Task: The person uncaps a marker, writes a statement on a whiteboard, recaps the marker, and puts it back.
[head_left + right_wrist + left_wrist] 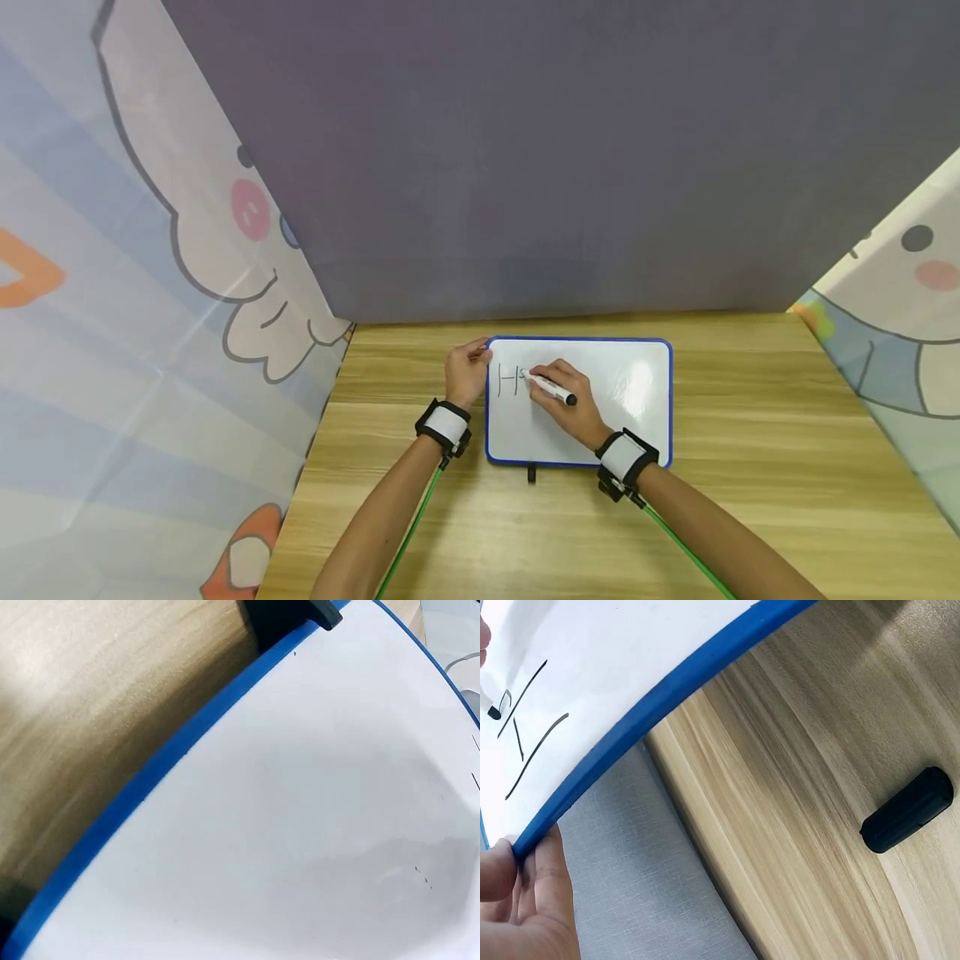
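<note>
A white dry-erase board (558,429) with a blue rim lies on the wooden table. My left hand (466,377) pinches its upper left edge, thumb (496,874) on the front and fingers behind. In my right hand (573,410) I hold a white marker (553,388) with a black end, its tip at the board. A black letter H (507,379) stands on the left part, with a short curved stroke beside it, partly hidden by the marker in the head view. The right wrist view shows neither marker nor fingers.
A black clip-like piece (532,472) sits at the board's near edge. In the left wrist view a black cylinder (907,810), resembling a pen cap, lies on the table. A grey panel (555,167) rises behind the table, and printed cartoon sheets (135,333) stand at both sides.
</note>
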`<state>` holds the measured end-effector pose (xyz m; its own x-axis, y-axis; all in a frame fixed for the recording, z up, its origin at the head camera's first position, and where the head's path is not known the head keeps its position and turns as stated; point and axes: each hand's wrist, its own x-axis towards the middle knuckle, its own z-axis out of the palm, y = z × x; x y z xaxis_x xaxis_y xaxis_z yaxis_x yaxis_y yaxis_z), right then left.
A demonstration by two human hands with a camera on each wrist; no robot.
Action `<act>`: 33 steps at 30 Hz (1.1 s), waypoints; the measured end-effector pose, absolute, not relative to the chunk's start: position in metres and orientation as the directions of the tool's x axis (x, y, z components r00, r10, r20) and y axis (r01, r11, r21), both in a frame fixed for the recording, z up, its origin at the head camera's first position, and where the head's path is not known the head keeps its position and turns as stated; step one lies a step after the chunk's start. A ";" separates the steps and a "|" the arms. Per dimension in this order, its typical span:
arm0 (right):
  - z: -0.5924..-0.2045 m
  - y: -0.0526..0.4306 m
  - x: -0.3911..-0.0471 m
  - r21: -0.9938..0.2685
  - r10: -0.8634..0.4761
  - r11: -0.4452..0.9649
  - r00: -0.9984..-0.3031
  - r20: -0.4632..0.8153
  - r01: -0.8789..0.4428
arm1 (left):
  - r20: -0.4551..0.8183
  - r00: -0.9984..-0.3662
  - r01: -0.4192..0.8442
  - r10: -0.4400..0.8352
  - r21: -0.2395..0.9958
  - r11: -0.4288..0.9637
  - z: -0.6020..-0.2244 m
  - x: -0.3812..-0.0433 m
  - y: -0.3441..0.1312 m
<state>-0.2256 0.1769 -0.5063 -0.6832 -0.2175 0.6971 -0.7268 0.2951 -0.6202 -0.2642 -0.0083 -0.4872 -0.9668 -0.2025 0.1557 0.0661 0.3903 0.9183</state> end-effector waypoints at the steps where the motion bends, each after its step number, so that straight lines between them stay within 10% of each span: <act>1: -0.507 0.177 -0.225 -0.622 -0.225 0.295 -0.685 0.693 -0.725 | 0.149 -0.968 0.060 -0.203 0.919 0.390 -0.487 -0.264 -0.008; 33: -0.504 0.193 -0.229 -0.608 -0.164 0.307 -0.670 0.724 -0.732 | 0.169 -0.965 0.080 -0.199 0.917 0.392 -0.486 -0.264 -0.008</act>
<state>-0.2294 0.1932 -0.5042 -0.6696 -0.1637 0.7245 -0.7325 0.3071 -0.6076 -0.2642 -0.0077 -0.4860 -0.9652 -0.1995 0.1694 0.0799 0.3916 0.9167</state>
